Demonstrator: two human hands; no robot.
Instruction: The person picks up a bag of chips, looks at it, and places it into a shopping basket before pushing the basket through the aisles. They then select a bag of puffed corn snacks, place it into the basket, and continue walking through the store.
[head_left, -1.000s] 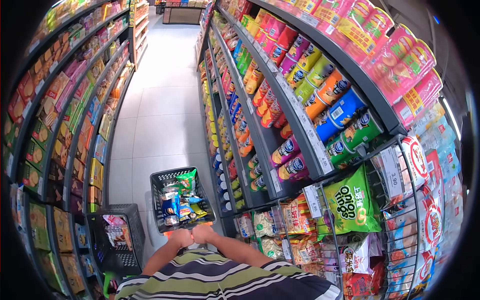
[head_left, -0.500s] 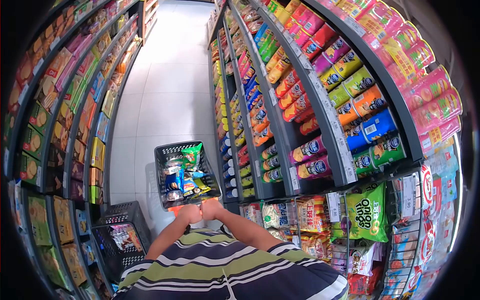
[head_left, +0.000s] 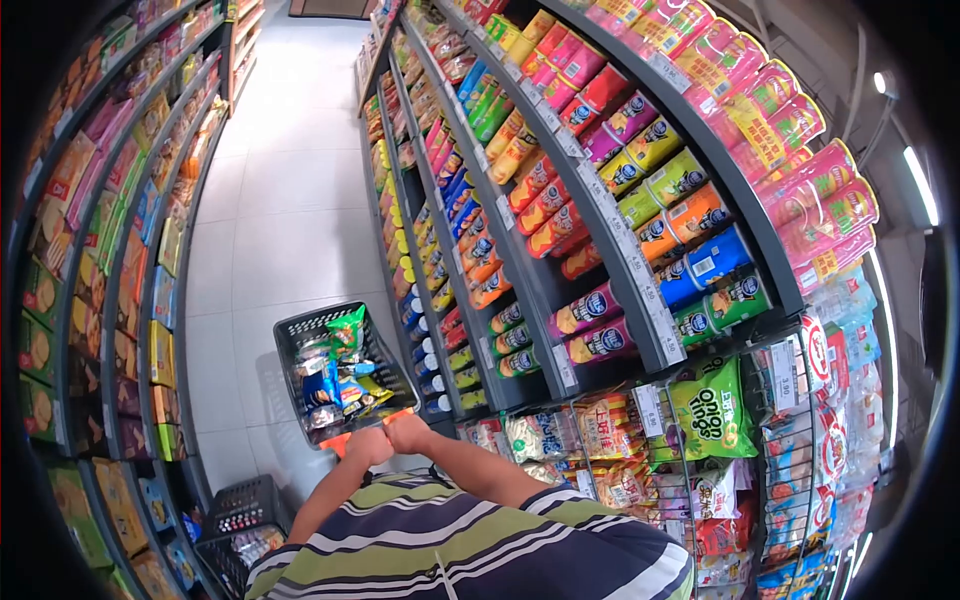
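Both of my hands are wrapped round the orange handle (head_left: 337,441) of a black shopping basket (head_left: 303,323), close together at its near end. My left hand (head_left: 370,446) grips the left part; beside it my right hand (head_left: 408,434) is closed on the right part. Inside the basket lie several packaged snacks, among them a green bag (head_left: 347,330) at the far end and a blue packet (head_left: 319,386) on the left. My fingers hide the middle of the handle.
Snack shelves (head_left: 125,290) line the left side; tilted racks of canned chips (head_left: 600,300) line the right. A tiled aisle floor (head_left: 270,200) runs ahead. Another black basket (head_left: 245,505) with packages stands at lower left. Wire racks (head_left: 690,480) hold snack bags near my right arm.
The view has turned, with shelves and aisle shifting left. My hands and the held basket appear lower and farther left; the other basket sits lower. Both hands keep their grip.
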